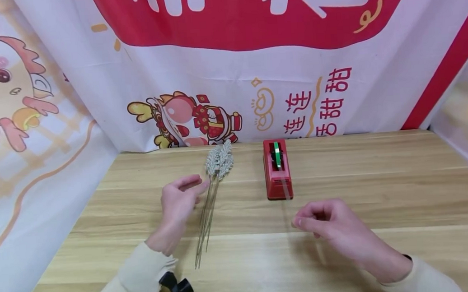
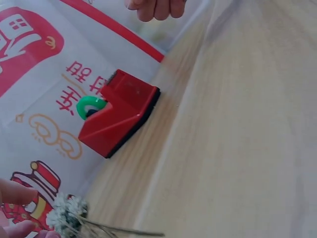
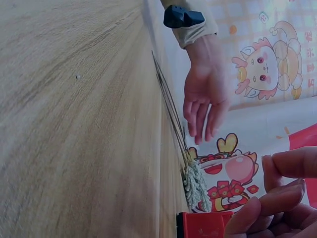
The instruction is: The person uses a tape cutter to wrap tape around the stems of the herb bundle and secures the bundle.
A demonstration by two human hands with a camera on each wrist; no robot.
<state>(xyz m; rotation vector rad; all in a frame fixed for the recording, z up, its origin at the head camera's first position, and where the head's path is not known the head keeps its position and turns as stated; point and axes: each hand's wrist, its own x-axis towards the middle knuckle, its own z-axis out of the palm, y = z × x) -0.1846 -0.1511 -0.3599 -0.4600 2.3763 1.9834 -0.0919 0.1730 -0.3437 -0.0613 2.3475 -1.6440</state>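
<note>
My left hand [image 1: 181, 201] is beside a bunch of grey-green flower sprigs [image 1: 218, 160], its fingertips right at the upper stems. In the right wrist view, the left hand's fingers hang straight and loosely apart. The thin stems [image 1: 208, 224] lie together on the table, pointing toward me. My right hand [image 1: 333, 227] is in front of a red tape dispenser [image 1: 278, 189], thumb and index fingertip brought together. A faint strip of clear tape [image 1: 320, 252] shows below it, apparently pinched there. The dispenser bears a green-cored roll [image 1: 277, 156].
The wooden table [image 1: 382, 167] meets a printed cloth backdrop [image 1: 220, 70] at its far edge. More printed cloth [image 1: 24, 178] hangs on the left. A black clamp-like piece [image 1: 178, 288] sits at the left sleeve.
</note>
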